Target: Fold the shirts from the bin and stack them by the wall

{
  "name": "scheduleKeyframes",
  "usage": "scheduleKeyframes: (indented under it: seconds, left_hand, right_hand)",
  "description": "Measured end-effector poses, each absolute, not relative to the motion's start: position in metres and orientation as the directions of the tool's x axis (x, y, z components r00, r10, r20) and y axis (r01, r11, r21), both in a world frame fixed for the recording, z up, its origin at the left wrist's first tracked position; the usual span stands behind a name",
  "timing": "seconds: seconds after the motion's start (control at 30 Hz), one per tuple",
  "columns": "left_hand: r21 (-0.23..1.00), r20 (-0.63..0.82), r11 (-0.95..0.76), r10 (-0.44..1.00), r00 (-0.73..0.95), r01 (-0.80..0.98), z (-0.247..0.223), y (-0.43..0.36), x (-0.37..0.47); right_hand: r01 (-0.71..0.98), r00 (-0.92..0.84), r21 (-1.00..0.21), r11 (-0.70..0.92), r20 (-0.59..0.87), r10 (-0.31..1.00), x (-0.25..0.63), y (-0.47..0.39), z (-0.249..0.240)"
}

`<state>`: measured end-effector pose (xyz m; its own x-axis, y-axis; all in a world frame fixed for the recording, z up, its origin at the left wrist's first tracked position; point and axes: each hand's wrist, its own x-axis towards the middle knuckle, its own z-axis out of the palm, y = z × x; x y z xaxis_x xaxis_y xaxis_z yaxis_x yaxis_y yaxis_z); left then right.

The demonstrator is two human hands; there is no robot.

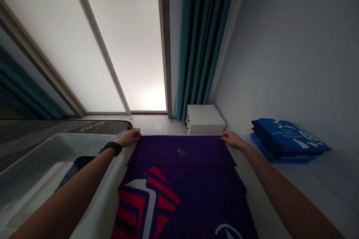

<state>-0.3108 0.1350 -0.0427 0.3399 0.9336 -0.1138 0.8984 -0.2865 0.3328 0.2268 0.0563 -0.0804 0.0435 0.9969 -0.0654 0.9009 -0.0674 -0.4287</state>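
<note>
A dark purple cloth (pixel 207 194) with a red and white print lies spread on a white surface, its far part folded over in a band. My left hand (pixel 129 138), with a dark watch on the wrist, pinches the far left corner. At the far right corner, the fingers of my right hand (pixel 233 140) are closed on the same edge. Between the two hands the edge is stretched straight. The near end of the cloth runs out of view.
A clear plastic bin (pixel 64 140) with dark cloth inside stands at the left. Folded blue cloths (pixel 288 138) are stacked at the right by the wall. A white cabinet (pixel 206 115) stands beyond, near teal curtains (pixel 206 37).
</note>
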Motion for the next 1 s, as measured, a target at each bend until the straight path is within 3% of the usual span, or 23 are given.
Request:
scheduleKeyframes:
  seconds: [0.6,0.8,1.0]
  left_hand:
    - [0.374,0.024,-0.190,0.980,0.196,0.908,-0.054,0.145,-0.307]
    - [0.424,0.054,-0.120,0.993,0.107,0.898,-0.031,0.138,-0.307]
    - [0.550,0.049,-0.064,0.998,0.044,0.833,-0.011,0.114,-0.301]
  right_hand:
    - [0.889,0.254,-0.410,-0.205,0.068,0.965,0.211,0.070,-0.077]
    - [0.845,0.324,-0.477,-0.241,0.097,0.941,0.209,0.063,-0.060]
    - [0.731,0.358,-0.632,-0.259,0.032,0.933,0.199,0.034,-0.040]
